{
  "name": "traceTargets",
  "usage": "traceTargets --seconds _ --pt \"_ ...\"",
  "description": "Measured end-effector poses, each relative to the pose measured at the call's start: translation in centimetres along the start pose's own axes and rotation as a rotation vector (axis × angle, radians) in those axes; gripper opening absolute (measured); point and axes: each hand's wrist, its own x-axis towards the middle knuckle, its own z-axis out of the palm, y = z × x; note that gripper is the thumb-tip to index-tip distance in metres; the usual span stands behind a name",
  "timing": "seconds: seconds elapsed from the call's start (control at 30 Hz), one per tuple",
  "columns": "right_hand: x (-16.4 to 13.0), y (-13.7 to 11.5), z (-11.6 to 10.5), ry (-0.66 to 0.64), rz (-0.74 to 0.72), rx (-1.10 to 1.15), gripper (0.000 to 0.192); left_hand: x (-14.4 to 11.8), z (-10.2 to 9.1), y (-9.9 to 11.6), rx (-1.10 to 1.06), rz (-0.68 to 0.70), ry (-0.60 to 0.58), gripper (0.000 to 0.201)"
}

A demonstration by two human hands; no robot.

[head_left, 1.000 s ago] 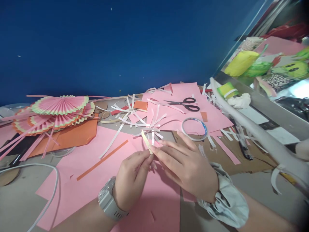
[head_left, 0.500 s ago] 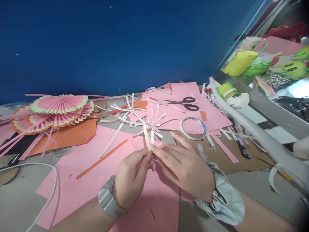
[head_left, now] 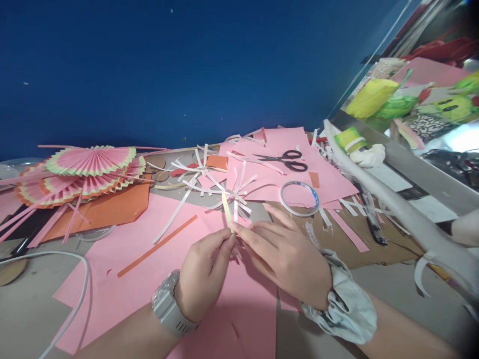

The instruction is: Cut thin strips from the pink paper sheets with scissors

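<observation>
- Head view: a grey table [head_left: 26, 319] stands against a deep blue wall [head_left: 187, 65], strewn with pink paper sheets [head_left: 123, 279], an orange sheet [head_left: 108, 209] and white paper offcuts [head_left: 194, 182].
- One pair of black scissors [head_left: 286, 159] lies on pink paper; one tape roll [head_left: 300, 198] sits just beyond the right hand [head_left: 288, 257].
- Pleated pink fans [head_left: 80, 172] are stacked at far left; their number cannot be told.
- The left hand [head_left: 204, 276], a white watch [head_left: 168, 304] on its wrist, and the right hand pinch one pale yellow strip [head_left: 226, 212] between fingertips, above the pink sheet at centre.
</observation>
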Motion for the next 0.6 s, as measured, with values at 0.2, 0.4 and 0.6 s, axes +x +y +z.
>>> traceTargets --seconds 0.2,0.4,0.6 --pt "-0.08 0.00 0.01 -0.028 0.005 -0.011 0.038 0.04 0.02 0.05 -0.013 -0.002 -0.002 0.032" --pt "0.08 0.15 -0.15 -0.040 -0.006 -0.029 0.037 0.04 -0.02 0.07 0.004 -0.013 -0.002 0.034" --pt "-0.04 -0.10 0.48 -0.012 -0.031 -0.024 0.030 -0.09 -0.22 0.17 0.038 -0.002 -0.012 0.033"
